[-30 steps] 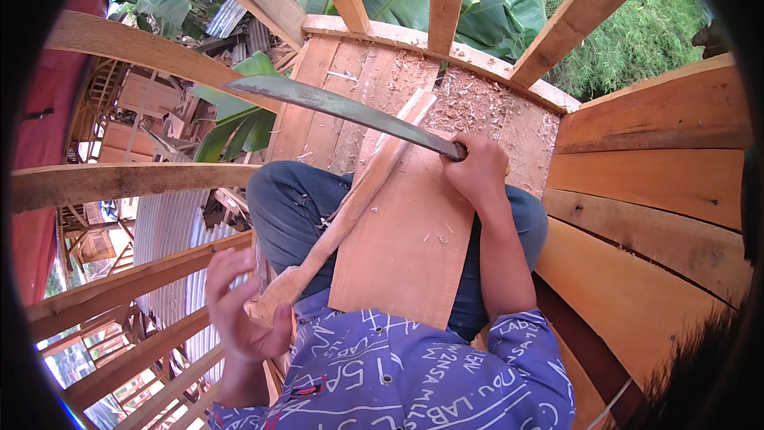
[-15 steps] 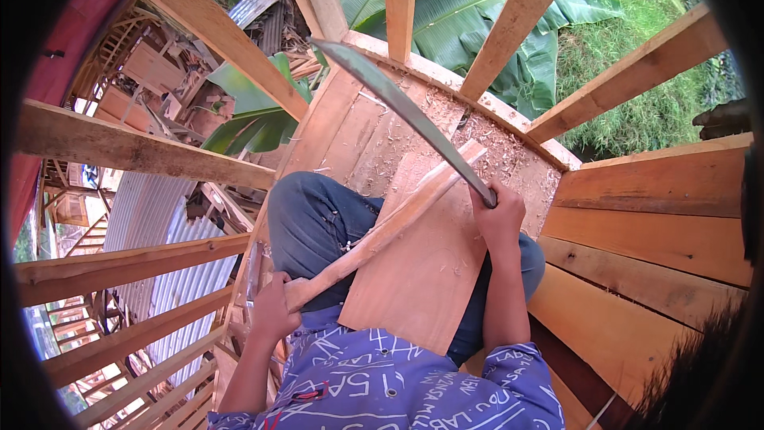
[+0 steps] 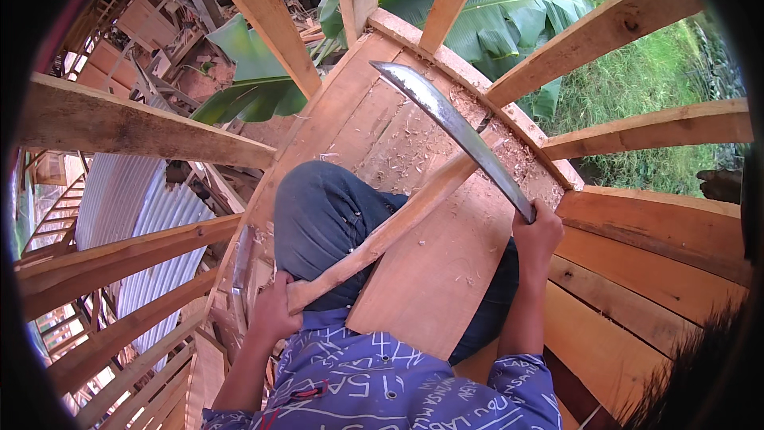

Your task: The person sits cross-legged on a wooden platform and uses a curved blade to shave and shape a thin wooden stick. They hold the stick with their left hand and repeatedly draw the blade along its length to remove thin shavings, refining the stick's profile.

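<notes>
**A:** From the head view, where does the wooden strip (image 3: 398,223) lie relative to the two hands?

**B:** Its long axis runs on a diagonal, from low on the person's left up and away toward the right. The near end sits in the left hand (image 3: 274,310), which is closed around it just beside the knee (image 3: 326,223). The far end rests on the shaving-strewn boat planking (image 3: 382,131), right where the machete blade (image 3: 454,123) crosses it.

**A:** And the right hand?

**B:** The right hand (image 3: 537,231) is wrapped tight on the machete's handle, out to the right of the strip and well apart from the left hand. The blade rises from that fist up and to the left, so its curved edge meets the strip near the far end at a shallow angle.

**A:** What lies under the strip?

**B:** A broad flat board (image 3: 446,271) rests across the lap, between the two forearms; the strip lies along its left edge.

**A:** Which hand is nearer the strip?

**B:** The left, since it grips it. The right reaches it only through the blade. There is only this one view, so I cannot tell whether the edge is touching the wood or just above it.
</notes>
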A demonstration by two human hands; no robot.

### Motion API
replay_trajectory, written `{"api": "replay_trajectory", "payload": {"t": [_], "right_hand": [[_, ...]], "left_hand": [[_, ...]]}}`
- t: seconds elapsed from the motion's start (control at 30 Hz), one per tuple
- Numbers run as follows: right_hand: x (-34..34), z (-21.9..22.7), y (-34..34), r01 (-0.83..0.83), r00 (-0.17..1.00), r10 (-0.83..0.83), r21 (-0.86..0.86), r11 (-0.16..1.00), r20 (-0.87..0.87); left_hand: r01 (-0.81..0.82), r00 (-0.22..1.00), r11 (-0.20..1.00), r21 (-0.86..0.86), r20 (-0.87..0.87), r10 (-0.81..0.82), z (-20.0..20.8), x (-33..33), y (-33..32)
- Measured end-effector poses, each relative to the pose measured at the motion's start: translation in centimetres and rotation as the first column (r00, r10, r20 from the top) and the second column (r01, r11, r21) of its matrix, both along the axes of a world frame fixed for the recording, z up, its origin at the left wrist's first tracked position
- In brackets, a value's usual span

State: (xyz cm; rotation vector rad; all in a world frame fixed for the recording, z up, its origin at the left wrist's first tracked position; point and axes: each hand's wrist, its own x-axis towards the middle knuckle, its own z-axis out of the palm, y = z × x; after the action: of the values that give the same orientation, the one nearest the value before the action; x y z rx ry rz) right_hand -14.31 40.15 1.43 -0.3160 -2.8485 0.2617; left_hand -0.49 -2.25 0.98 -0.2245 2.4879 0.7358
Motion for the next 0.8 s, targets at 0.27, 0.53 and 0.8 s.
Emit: {"api": "replay_trajectory", "payload": {"t": [0.27,0.53,0.8], "right_hand": [[-0.8,2.9,-4.3,-0.277,0.961,0.277,0.016,0.961,0.01],[-0.8,1.3,-1.4,-0.001,0.991,-0.003,0.029,1.0,0.134],[-1.9,2.3,-3.0,-0.217,0.976,0.219,0.138,0.966,0.007]], "left_hand": [[-0.018,0.997,1.0,0.002,-0.079,0.018,-1.0,1.0,-0.2],[0.023,0.985,0.999,-0.041,-0.17,-0.03,-0.7,0.4,1.0],[-0.021,0.996,1.0,-0.005,-0.085,0.021,-0.7,0.8,0.6]]}}
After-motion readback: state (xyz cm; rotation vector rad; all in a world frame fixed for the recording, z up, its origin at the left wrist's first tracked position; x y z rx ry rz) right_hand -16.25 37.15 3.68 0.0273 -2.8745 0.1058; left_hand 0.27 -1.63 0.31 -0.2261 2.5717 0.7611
